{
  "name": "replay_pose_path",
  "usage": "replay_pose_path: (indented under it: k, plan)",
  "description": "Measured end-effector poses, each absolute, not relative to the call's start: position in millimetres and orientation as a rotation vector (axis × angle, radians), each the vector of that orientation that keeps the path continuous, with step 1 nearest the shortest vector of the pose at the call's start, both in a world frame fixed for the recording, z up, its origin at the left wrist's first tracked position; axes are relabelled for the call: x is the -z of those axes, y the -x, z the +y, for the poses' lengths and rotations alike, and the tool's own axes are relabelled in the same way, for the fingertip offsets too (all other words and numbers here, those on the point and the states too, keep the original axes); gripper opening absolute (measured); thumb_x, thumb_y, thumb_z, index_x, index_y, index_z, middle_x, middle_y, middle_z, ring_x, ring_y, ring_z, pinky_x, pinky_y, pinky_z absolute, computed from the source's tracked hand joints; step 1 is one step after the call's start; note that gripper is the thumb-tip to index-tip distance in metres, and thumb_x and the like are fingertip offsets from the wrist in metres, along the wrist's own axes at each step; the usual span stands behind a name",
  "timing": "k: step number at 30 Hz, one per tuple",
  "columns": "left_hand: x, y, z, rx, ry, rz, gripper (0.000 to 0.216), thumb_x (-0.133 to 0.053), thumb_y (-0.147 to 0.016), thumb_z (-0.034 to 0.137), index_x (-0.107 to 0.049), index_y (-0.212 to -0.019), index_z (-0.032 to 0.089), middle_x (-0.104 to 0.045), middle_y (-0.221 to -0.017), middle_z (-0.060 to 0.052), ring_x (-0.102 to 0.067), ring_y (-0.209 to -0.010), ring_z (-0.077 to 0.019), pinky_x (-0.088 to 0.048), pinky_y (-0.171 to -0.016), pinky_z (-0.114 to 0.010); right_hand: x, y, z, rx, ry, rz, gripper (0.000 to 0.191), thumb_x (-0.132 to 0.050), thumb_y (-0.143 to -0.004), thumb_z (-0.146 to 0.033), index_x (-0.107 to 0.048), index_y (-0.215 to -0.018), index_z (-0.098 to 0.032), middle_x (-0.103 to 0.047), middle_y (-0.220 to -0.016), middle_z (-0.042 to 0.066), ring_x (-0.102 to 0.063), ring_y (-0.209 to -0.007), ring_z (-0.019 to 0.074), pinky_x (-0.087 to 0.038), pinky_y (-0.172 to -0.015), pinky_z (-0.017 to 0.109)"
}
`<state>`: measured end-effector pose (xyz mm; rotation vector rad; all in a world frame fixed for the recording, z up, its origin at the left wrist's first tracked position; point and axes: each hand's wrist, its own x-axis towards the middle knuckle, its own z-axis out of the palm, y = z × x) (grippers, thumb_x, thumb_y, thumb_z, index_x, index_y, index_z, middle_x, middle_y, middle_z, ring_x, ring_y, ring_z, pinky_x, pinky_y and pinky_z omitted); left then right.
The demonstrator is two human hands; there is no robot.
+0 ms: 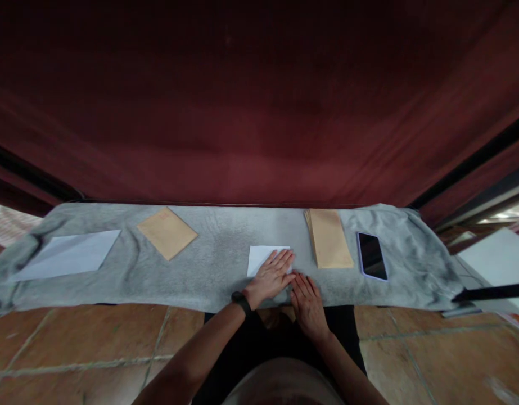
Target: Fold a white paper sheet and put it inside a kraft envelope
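A small folded white paper (261, 256) lies on a grey cloth (217, 270) that covers a low surface. My left hand (271, 275) lies flat on the paper, fingers stretched out and together. A black watch is on that wrist. My right hand (306, 301) rests flat beside it at the paper's lower right corner, its fingers extended and touching the paper's edge. Neither hand grips anything.
A stack of tan envelopes (329, 238) lies right of the paper, with a black phone (371, 256) beyond it. A single tan envelope (166, 232) and a white sheet (69, 254) lie to the left. Dark red curtain (259, 112) hangs behind. Tiled floor is below.
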<state>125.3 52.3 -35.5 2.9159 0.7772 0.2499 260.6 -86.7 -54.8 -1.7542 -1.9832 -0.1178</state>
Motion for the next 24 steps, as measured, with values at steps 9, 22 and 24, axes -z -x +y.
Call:
replay_pose_path:
  k: [9,22,24]
  plan:
    - [19,-87,14,-0.237,-3.013,0.645,0.072,-0.028,-0.102,0.060,-0.029,-0.155,0.011,-0.029,-0.162,-0.013,-0.021,-0.153,-0.0216,-0.009,-0.125,-0.040,57,-266,-89,0.105,1.724,-2.071,0.051,-0.035,-0.101,-0.016,-0.039,-0.152,-0.014,-0.049,-0.151,0.013,-0.043,-0.141,0.0252,-0.030,-0.117,0.049]
    - [24,-73,5,-0.224,-3.094,0.612,0.078,-0.048,-0.095,0.062,-0.042,-0.147,0.004,-0.044,-0.153,-0.021,-0.032,-0.148,-0.0287,-0.015,-0.124,-0.044,56,-260,-57,-0.077,1.670,-2.007,0.051,-0.029,-0.106,-0.034,-0.040,-0.152,-0.015,-0.044,-0.155,0.015,-0.037,-0.146,0.0281,-0.033,-0.116,0.054]
    - [29,-75,6,-0.214,-3.084,0.616,0.078,-0.052,-0.092,0.064,-0.048,-0.142,0.004,-0.054,-0.144,-0.021,-0.040,-0.144,-0.0302,-0.016,-0.124,-0.044,55,-251,-41,-0.138,1.607,-2.070,0.053,-0.025,-0.106,-0.034,-0.035,-0.155,-0.015,-0.041,-0.157,0.014,-0.035,-0.147,0.0256,-0.035,-0.117,0.051]
